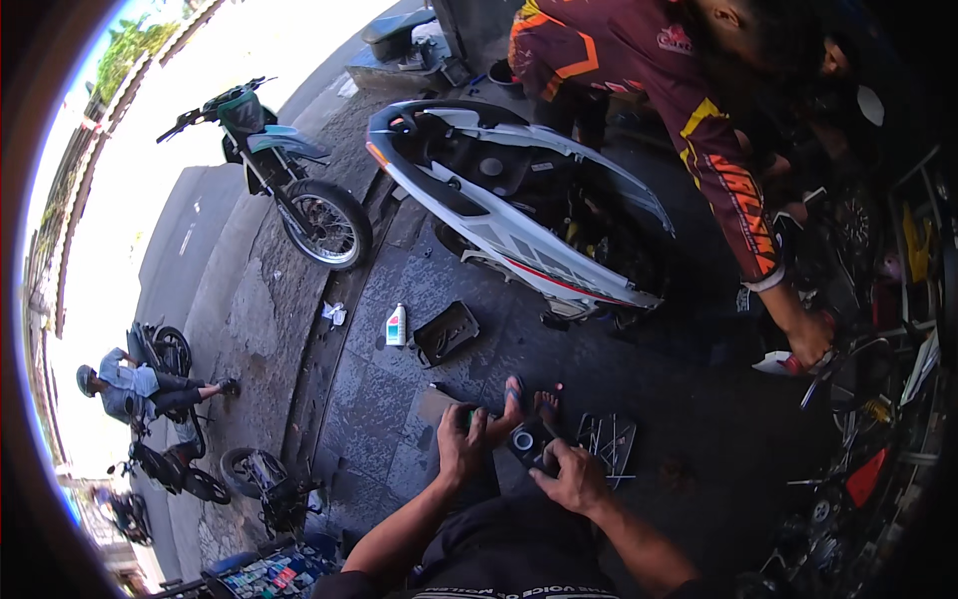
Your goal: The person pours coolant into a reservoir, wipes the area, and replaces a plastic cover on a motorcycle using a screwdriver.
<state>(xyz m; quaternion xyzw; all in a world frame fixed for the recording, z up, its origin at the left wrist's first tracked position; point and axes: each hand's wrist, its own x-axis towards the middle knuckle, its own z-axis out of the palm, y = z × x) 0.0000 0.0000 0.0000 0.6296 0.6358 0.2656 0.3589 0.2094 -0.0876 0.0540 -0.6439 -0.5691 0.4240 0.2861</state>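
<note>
My right hand (pixel 577 481) is closed on a dark blocky part with a round, pale metal ring (pixel 524 439) on its face. The part's exact kind does not show. To its left, my left hand (pixel 460 446) is raised with its fingers curled; a bit of green shows at the fingertips, but what they hold is too small to name. Both hands are over my lap, a short way apart. Beyond them are my feet in sandals (pixel 514 394). Several thin metal rods or tools lie on a flat dark sheet (pixel 606 444) on the floor by my right hand.
A white scooter (pixel 499 235) with its seat area uncovered stands ahead. A white bottle (pixel 395 325) and a black tray (pixel 446 334) sit on the tiles. At right, another person's hand (pixel 813 339) reaches toward motorcycle parts. A dirt bike (pixel 289 185) stands left.
</note>
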